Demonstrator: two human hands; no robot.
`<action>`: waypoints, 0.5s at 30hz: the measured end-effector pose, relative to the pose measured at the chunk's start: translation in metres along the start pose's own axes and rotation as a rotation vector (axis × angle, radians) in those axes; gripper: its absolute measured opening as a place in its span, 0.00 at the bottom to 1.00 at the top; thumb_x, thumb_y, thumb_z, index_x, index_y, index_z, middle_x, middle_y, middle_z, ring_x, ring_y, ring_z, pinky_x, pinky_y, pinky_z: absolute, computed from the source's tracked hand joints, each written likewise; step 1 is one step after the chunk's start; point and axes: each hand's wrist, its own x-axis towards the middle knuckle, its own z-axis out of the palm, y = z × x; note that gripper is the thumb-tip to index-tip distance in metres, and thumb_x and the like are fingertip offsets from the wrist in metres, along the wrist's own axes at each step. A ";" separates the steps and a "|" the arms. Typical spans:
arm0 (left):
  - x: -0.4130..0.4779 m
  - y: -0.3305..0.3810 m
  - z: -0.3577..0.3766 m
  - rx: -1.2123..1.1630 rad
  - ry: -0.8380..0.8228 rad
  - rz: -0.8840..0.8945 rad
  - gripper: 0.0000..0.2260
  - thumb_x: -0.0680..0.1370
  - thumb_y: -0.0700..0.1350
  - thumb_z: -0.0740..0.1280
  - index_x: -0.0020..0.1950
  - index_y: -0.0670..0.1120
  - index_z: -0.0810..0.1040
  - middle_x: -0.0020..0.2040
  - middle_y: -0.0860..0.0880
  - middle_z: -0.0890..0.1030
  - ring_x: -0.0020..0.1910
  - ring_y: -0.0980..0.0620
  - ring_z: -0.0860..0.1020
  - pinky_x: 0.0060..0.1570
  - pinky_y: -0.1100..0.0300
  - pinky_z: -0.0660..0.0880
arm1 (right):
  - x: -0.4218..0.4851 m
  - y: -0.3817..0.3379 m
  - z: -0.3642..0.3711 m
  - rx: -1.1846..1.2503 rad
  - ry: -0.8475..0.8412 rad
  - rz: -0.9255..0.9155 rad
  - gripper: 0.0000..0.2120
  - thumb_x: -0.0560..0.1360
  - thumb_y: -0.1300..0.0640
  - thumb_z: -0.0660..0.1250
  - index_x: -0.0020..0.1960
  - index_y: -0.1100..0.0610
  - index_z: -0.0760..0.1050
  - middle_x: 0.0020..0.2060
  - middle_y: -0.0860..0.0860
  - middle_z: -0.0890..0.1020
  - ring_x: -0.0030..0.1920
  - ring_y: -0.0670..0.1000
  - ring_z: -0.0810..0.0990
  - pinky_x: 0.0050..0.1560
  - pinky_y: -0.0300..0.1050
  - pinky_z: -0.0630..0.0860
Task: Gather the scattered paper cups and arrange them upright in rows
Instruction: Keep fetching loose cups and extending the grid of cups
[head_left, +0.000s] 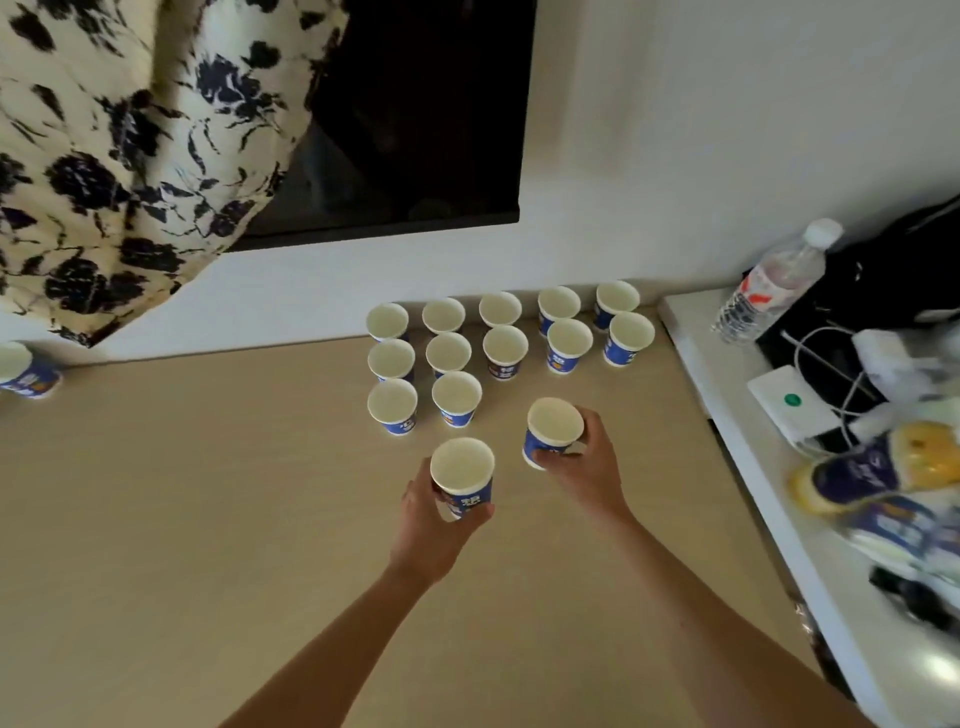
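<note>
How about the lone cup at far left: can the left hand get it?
Probably not yet: the left hand grips a cup, though nothing lies between it and the lone cup.

Left forearm (337, 639) and right forearm (701, 587) are bare and reach forward from the lower edge, converging. Left hand (431, 525): fingers and thumb curled round the lower wall of an upright cup (462, 475). Right hand (589, 467), slightly farther forward: fingers round the far side of a second cup (553, 431), thumb across its near wall.
</note>
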 end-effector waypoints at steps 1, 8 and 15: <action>0.001 -0.001 0.000 -0.004 0.011 -0.008 0.26 0.65 0.46 0.80 0.58 0.56 0.73 0.51 0.57 0.81 0.48 0.56 0.78 0.47 0.64 0.74 | 0.008 0.004 0.005 -0.016 0.000 -0.005 0.30 0.64 0.63 0.81 0.61 0.49 0.73 0.54 0.44 0.81 0.57 0.47 0.81 0.49 0.41 0.80; 0.018 -0.014 -0.006 0.023 0.054 -0.048 0.27 0.64 0.44 0.80 0.56 0.60 0.72 0.51 0.60 0.81 0.50 0.63 0.78 0.47 0.69 0.72 | 0.053 0.017 0.041 -0.157 -0.032 -0.062 0.29 0.63 0.52 0.81 0.57 0.45 0.69 0.48 0.37 0.80 0.48 0.42 0.80 0.41 0.29 0.72; 0.023 -0.024 -0.010 0.006 0.044 -0.063 0.27 0.65 0.46 0.80 0.60 0.57 0.74 0.52 0.58 0.81 0.50 0.58 0.77 0.45 0.61 0.73 | 0.079 0.028 0.060 -0.196 -0.023 -0.099 0.28 0.63 0.52 0.78 0.58 0.42 0.69 0.49 0.41 0.81 0.47 0.45 0.82 0.42 0.37 0.74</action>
